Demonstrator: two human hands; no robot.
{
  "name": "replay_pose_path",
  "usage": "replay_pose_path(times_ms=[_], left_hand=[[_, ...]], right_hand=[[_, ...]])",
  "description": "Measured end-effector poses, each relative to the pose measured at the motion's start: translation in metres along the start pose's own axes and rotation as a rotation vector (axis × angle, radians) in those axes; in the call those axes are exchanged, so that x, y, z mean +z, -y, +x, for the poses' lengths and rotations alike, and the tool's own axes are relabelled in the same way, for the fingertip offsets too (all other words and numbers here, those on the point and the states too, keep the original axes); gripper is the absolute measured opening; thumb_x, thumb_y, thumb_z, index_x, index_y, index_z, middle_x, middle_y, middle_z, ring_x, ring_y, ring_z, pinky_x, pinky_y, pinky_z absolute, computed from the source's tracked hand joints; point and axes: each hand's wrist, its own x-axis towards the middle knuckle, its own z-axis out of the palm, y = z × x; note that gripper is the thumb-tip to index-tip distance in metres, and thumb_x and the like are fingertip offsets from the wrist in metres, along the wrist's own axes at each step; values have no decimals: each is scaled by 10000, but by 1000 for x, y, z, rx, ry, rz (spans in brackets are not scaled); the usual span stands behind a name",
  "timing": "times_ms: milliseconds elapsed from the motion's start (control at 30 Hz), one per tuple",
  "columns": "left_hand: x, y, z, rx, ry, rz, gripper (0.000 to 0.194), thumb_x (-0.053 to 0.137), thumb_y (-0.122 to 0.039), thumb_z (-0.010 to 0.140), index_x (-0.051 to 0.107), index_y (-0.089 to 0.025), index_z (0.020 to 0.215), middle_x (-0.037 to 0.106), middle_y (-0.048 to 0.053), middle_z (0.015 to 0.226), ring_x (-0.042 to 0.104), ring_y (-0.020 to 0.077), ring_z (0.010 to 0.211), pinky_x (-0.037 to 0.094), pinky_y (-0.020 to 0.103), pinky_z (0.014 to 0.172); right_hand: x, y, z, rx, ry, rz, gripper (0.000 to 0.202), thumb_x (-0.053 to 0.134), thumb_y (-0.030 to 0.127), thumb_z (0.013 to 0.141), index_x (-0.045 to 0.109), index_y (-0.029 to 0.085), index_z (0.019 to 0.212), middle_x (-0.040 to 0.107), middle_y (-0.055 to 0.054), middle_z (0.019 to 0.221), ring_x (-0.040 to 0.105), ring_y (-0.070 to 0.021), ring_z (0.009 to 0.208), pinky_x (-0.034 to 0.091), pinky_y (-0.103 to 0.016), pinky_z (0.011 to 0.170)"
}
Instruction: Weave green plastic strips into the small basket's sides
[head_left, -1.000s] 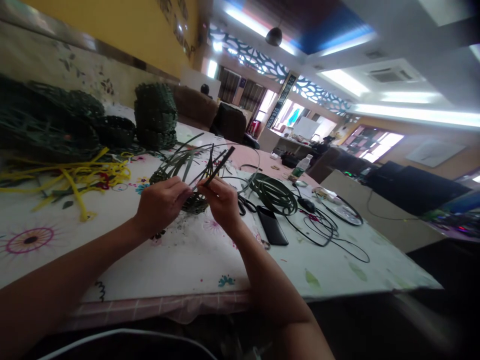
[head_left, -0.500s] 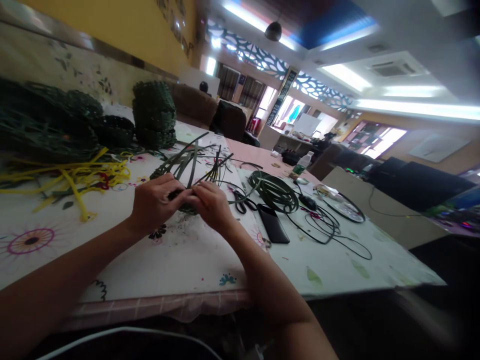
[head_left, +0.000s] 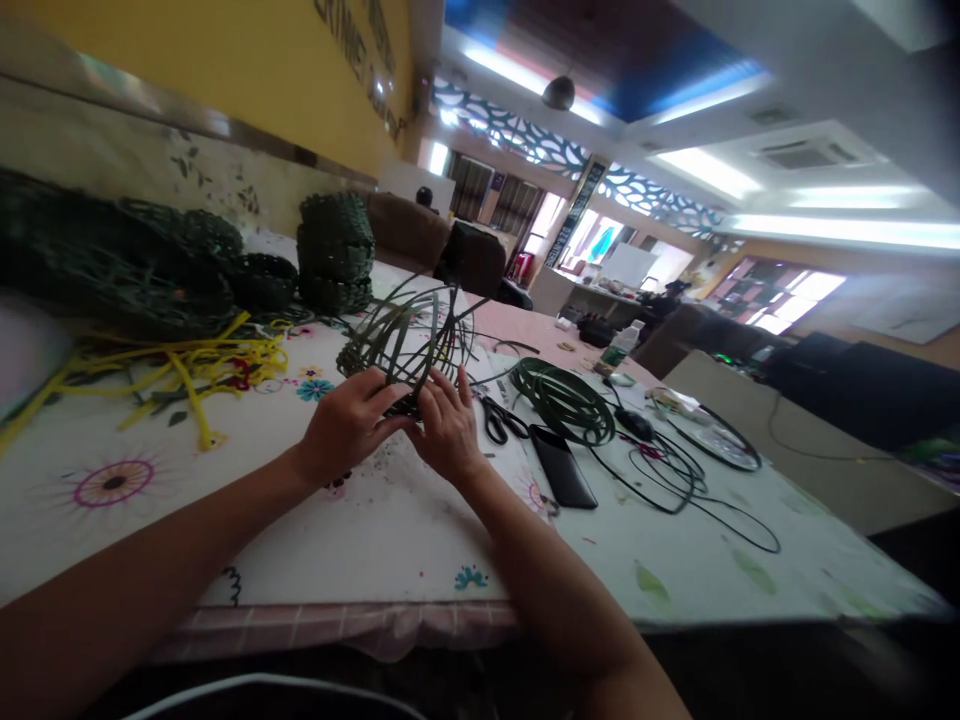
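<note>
A half-woven basket [head_left: 396, 345] of dark green strips sits on the flowered tablecloth, its loose strip ends standing up and curving inward. My left hand [head_left: 349, 422] grips the near left side of its rim, thumb pointing right. Against the near right side is my right hand [head_left: 448, 425], fingers bent around the strips and one finger raised. The two thumbs nearly meet at the front of the weave. Part of the near wall is hidden behind my fingers.
Scissors [head_left: 501, 420], a black phone [head_left: 562, 468] and a coil of green strip [head_left: 562, 400] lie to the right, with a bottle [head_left: 621, 345] behind. Yellow strips [head_left: 199, 380] and finished dark green baskets [head_left: 335, 250] are at the left.
The view has shifted, so the table appears further right and lower. My right-hand fingers have spread and risen along the strips, and the basket's upright strips now bend together more.
</note>
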Motion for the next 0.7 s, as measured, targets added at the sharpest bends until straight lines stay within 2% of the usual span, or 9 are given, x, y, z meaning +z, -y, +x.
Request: replay_pose_path(times_ms=[133, 267, 333, 400, 467, 533, 633, 700], left_hand=[[3, 9, -2, -56, 62, -106, 248, 721, -402, 956, 679, -212, 1110, 633, 82, 993, 629, 256, 915, 527, 345, 802], [3, 23, -1, -238, 73, -246, 190, 732, -369, 931, 636, -215, 985, 590, 45, 938, 587, 212, 836, 515, 325, 762], [3, 33, 0, -318, 65, -313, 212, 741, -386, 911, 627, -215, 965, 576, 27, 918, 562, 185, 771, 507, 308, 720], [2, 42, 1, -355, 69, -356, 227, 740, -404, 893, 626, -211, 932, 572, 24, 894, 556, 179, 751, 501, 307, 706], [1, 48, 2, -355, 88, -384, 232, 734, -411, 880, 629, -206, 908, 569, 27, 878, 559, 179, 739, 495, 313, 691], [0, 50, 3, -343, 112, -402, 231, 732, -412, 871, 632, -205, 896, 570, 30, 870, 568, 181, 739, 493, 317, 682], [-1, 46, 4, -348, 132, -417, 229, 738, -409, 861, 633, -207, 893, 569, 30, 863, 577, 180, 742, 501, 319, 682], [0, 44, 4, -371, 129, -417, 233, 748, -408, 851, 630, -210, 888, 568, 28, 859, 576, 178, 739, 507, 315, 676]], right_hand=[[0, 3, 0, 0, 50, 3, 373, 554, 426, 1054, 622, 178, 1324, 729, -159, 1327, 537, -301, 1466, 228, -614, 1331], [-9, 3, 4, 49, 55, -28, 399, 592, 421, 1041, 624, 227, 1389, 623, -143, 1506, 463, -302, 1528, 256, -589, 1327], [-14, -1, 5, 82, 3, 4, 463, 592, 474, 1034, 613, 220, 1421, 569, -158, 1553, 437, -310, 1542, 324, -556, 1304], [-18, -5, 5, 122, -51, 68, 482, 553, 485, 1049, 604, 201, 1435, 546, -178, 1558, 478, -302, 1502, 430, -505, 1241], [-19, -9, 5, 183, -77, 128, 415, 501, 424, 1076, 631, 198, 1399, 596, -180, 1483, 580, -278, 1378, 514, -455, 1145], [-17, -12, 4, 250, -72, 164, 338, 480, 356, 1083, 695, 206, 1298, 687, -159, 1292, 657, -252, 1184, 556, -409, 1030], [-14, -15, 4, 313, -25, 191, 291, 504, 330, 1073, 764, 212, 1132, 704, -99, 983, 652, -210, 930, 536, -325, 851], [-13, -15, 5, 334, 20, 199, 281, 518, 327, 1070, 780, 228, 1100, 686, -64, 900, 634, -182, 849, 493, -284, 785]])
